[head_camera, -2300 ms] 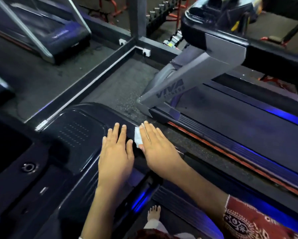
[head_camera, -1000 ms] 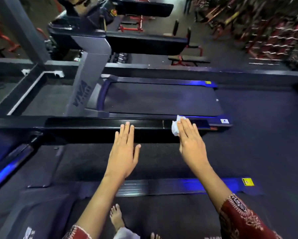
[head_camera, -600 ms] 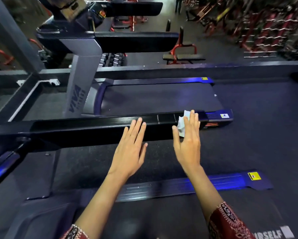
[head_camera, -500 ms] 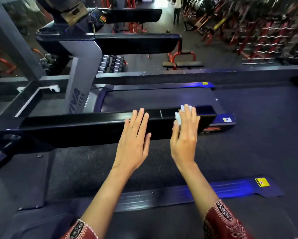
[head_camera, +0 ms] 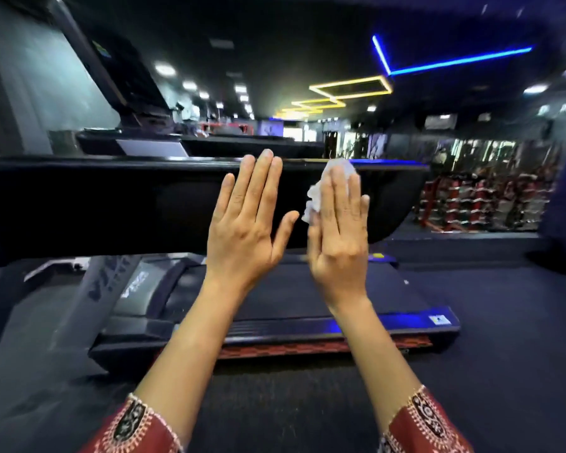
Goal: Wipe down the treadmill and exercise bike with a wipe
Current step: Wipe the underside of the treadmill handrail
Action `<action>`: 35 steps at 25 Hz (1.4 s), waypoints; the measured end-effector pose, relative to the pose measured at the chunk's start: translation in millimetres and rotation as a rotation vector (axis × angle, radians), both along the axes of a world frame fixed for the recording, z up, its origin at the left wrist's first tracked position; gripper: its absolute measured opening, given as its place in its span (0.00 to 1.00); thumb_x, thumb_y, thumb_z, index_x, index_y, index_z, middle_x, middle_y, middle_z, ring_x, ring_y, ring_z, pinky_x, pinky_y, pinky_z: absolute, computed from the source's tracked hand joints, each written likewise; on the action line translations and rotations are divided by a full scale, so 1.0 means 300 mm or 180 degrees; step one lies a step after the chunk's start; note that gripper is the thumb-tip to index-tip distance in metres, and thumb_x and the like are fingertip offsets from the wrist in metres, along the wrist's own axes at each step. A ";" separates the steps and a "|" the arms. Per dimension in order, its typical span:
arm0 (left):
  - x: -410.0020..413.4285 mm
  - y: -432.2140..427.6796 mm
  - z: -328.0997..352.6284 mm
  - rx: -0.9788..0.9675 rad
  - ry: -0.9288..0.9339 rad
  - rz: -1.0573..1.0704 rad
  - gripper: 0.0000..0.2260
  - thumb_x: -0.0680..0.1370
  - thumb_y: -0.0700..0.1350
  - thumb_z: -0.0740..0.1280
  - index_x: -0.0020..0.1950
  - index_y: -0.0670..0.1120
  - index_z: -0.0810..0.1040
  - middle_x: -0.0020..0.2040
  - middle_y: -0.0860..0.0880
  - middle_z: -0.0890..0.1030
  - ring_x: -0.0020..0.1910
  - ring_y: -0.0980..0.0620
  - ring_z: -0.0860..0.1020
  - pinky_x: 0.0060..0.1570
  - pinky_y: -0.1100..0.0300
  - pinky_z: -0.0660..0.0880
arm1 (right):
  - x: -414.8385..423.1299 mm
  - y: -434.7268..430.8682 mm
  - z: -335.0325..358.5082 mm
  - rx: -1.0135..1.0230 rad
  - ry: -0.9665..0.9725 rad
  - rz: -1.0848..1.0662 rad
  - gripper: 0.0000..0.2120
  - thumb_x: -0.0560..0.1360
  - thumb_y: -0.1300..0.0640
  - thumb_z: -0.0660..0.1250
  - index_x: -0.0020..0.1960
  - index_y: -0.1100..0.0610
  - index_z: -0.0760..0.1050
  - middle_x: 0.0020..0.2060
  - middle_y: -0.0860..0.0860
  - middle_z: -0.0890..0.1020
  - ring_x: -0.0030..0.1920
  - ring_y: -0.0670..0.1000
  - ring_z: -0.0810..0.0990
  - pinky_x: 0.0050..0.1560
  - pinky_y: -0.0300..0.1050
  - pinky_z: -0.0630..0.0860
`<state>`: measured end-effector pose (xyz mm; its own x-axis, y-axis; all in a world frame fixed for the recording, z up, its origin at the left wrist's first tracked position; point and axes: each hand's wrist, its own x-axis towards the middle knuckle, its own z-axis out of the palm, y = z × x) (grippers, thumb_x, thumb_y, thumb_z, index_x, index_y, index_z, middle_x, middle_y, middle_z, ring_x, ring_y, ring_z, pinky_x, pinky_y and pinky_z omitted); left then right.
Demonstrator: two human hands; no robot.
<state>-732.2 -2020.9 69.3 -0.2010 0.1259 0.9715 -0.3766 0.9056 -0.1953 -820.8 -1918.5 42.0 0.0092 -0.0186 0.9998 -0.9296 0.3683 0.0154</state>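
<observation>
White wipe point(head_camera: 314, 196) stays pressed to the black rail point(head_camera: 111, 204) under the flat right hand point(head_camera: 339, 237), left hand point(head_camera: 245, 230) spread.

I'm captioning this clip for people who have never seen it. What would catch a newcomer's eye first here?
Two flat hands fill the centre: the left hand is spread bare before the black treadmill rail, and the right hand presses a crumpled white wipe against it. Upper right, a blue light strip and yellow light frames glow on the dark ceiling.
</observation>
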 end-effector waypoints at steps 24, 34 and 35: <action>-0.043 -0.020 -0.016 -0.0417 0.0562 0.0291 0.26 0.82 0.54 0.50 0.75 0.39 0.60 0.74 0.41 0.64 0.74 0.45 0.59 0.75 0.53 0.47 | -0.098 0.064 0.031 -0.0814 -0.0831 0.0225 0.22 0.83 0.58 0.48 0.75 0.67 0.56 0.75 0.64 0.56 0.76 0.60 0.53 0.77 0.48 0.45; -0.035 -0.021 -0.021 -0.0441 0.0483 0.0192 0.26 0.82 0.53 0.52 0.75 0.38 0.60 0.75 0.41 0.63 0.74 0.45 0.58 0.75 0.52 0.47 | -0.050 0.021 -0.025 -0.0169 -0.0087 -0.0193 0.22 0.82 0.58 0.51 0.74 0.66 0.59 0.74 0.61 0.61 0.75 0.58 0.57 0.75 0.54 0.51; -0.031 -0.022 -0.022 -0.0455 0.0464 0.0182 0.26 0.82 0.53 0.52 0.75 0.38 0.60 0.75 0.41 0.63 0.74 0.45 0.58 0.75 0.52 0.47 | -0.071 0.038 0.023 -0.0355 -0.0225 -0.0179 0.22 0.82 0.58 0.51 0.75 0.65 0.58 0.74 0.61 0.61 0.75 0.56 0.56 0.76 0.52 0.50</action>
